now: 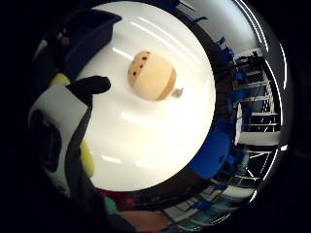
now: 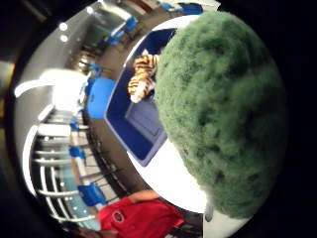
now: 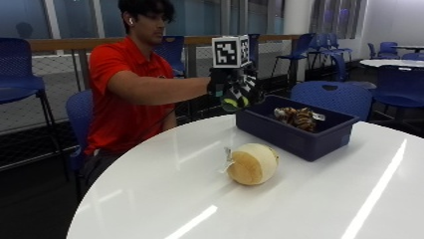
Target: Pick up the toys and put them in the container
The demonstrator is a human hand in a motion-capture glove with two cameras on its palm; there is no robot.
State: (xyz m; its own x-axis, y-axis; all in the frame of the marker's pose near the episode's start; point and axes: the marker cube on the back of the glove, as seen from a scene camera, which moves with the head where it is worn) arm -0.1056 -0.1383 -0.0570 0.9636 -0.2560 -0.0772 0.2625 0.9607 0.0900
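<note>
My gloved right hand (image 3: 233,85) is raised over the table's far side, just beside the left end of the dark blue container (image 3: 311,142), and grips a fuzzy green toy (image 2: 223,109). A bit of that toy (image 3: 231,104) shows under the fingers. A striped tiger toy (image 3: 296,117) lies inside the container (image 2: 143,124), also seen in the thumb side view as the tiger (image 2: 141,77). A round cream plush toy (image 3: 252,163) with a small tag lies on the white table (image 3: 165,199), in front of the container. The little finger side view shows that cream toy (image 1: 151,75) below the hand.
The round white table's edge (image 3: 99,189) curves near the person's seat. Blue chairs (image 3: 331,97) stand behind the container and around the room. Another white table (image 3: 394,62) stands at the far right.
</note>
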